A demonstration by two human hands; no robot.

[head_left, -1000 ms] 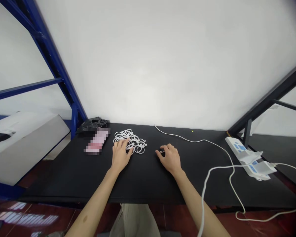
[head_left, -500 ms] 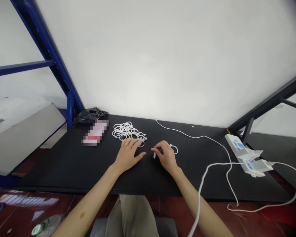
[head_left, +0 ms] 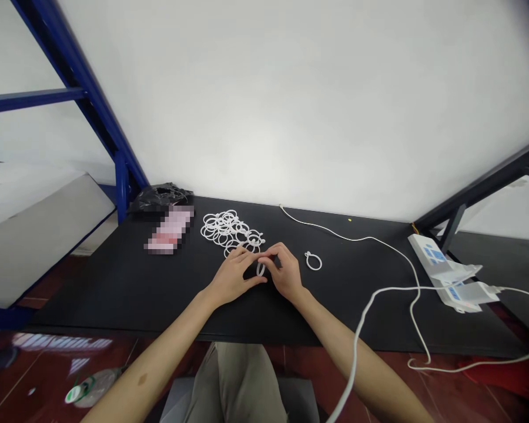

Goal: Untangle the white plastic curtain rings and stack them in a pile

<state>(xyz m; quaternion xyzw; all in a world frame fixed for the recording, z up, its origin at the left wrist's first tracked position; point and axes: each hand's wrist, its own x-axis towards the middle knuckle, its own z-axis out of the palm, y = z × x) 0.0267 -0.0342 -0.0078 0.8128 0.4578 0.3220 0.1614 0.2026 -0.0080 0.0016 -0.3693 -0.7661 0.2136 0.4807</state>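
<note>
My right hand (head_left: 283, 273) is closed in a pinch on a white plastic ring (head_left: 260, 269), which hangs nearly edge-on below the fingertips. Beside it, my left hand (head_left: 233, 277) has its fingers stretched out and its thumb apart, the ring standing at the gap between them. The fingertips of both hands meet at the ring's top; whether the left thumb touches the ring I cannot tell. Just beyond my left fingers lies a pile of similar white rings (head_left: 223, 227), each with a small knob or loop. One single white ring (head_left: 314, 261) lies flat to the right of my right hand.
A white power strip (head_left: 432, 258) with plugs sits on the right of the black table (head_left: 158, 294). A white cable (head_left: 357, 341) loops across the right front. At the back left are a black plastic bag (head_left: 161, 197) and a blurred pink item (head_left: 171, 229).
My right hand has moved left with the ring and now meets my left hand. The single ring on the right shows fully. The view has shifted slightly.
</note>
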